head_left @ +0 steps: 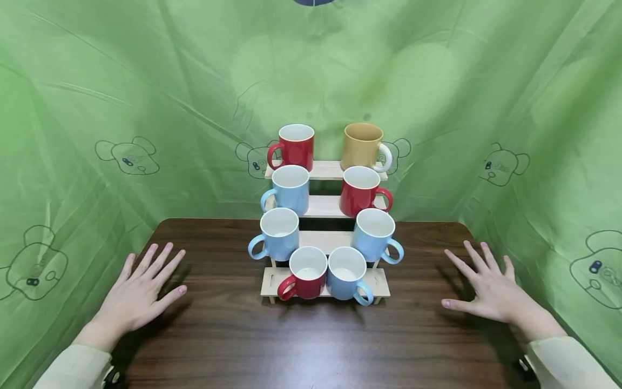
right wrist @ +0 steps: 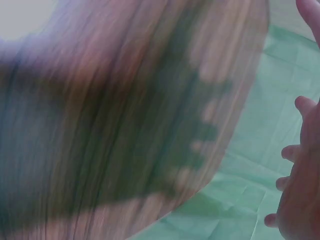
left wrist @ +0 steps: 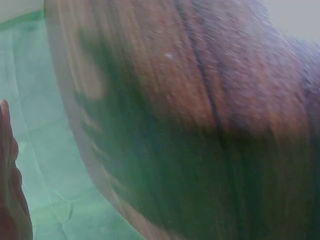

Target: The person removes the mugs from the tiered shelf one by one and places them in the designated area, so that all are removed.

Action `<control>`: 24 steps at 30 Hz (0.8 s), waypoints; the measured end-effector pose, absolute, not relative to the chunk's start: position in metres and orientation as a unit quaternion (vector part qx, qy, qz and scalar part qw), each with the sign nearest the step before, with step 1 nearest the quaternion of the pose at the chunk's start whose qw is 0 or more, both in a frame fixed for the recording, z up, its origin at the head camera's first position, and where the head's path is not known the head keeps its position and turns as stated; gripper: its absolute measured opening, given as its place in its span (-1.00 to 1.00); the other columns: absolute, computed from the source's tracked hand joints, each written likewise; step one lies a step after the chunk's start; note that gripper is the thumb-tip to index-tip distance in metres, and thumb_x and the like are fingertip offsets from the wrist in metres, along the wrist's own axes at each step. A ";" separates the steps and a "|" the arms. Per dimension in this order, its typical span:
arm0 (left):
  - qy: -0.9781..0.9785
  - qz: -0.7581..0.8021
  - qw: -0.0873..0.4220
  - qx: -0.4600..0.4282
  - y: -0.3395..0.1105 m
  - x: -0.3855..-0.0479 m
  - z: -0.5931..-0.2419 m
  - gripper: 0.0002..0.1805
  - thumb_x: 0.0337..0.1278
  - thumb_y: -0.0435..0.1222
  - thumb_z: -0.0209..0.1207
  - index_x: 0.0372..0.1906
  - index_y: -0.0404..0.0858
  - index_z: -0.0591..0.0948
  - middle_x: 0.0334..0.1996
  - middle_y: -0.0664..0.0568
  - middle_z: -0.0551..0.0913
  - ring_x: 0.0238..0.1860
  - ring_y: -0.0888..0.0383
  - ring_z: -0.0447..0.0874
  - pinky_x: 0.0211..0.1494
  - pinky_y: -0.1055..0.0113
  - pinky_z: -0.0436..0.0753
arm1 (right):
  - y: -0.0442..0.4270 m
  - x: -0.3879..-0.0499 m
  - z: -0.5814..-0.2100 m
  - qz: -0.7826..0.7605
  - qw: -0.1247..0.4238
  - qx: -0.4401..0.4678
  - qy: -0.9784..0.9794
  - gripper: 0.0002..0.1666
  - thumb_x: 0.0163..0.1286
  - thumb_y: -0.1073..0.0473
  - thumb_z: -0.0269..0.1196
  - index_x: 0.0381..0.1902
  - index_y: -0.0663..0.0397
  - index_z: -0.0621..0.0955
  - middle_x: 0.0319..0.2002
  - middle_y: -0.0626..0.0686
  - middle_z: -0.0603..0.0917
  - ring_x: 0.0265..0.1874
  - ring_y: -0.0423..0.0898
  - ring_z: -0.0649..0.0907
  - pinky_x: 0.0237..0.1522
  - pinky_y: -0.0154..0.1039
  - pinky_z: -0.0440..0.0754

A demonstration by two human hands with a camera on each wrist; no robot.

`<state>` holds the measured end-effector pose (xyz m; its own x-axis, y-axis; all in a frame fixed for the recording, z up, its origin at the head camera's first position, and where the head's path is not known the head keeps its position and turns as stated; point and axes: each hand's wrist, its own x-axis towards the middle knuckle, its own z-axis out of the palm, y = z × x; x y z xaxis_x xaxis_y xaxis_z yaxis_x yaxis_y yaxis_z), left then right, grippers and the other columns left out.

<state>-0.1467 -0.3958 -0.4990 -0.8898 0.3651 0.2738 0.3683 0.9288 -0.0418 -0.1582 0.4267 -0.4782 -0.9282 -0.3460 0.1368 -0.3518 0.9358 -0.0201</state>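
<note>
My left hand (head_left: pixel 133 297) is spread over the left side of the brown table, fingers straight, holding nothing. On the right side my right hand (head_left: pixel 493 292) is spread the same way, also holding nothing. Between them stands a stepped wooden rack (head_left: pixel 326 205) with two mugs on each tier. The top tier carries a red mug (head_left: pixel 301 151) and a tan mug (head_left: pixel 357 151) with a white handle. Below are a light blue mug (head_left: pixel 293 193) and a red mug (head_left: pixel 357 197), then two light blue mugs, then a red mug (head_left: pixel 311 278) and a light blue mug (head_left: pixel 342 281).
The dark wood-grain table (head_left: pixel 316 340) has rounded far corners. Green cloth (head_left: pixel 204 108) printed with bear heads hangs behind it and at both sides. Both hands cast shadows on the table in the wrist views. The lowest mugs' handles point toward the near side.
</note>
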 end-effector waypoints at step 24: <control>-0.978 -0.061 0.134 -0.149 -0.372 -0.170 -0.463 0.02 0.60 0.21 0.11 0.83 0.06 -0.17 0.81 -0.04 -0.30 0.78 -0.11 -0.50 0.62 -0.31 -0.64 | 0.366 -0.146 -0.478 0.184 0.080 0.160 -0.967 0.69 -0.06 -0.48 0.70 0.83 -0.36 -0.04 0.75 0.34 -0.01 0.64 0.53 0.07 0.18 0.79 0.18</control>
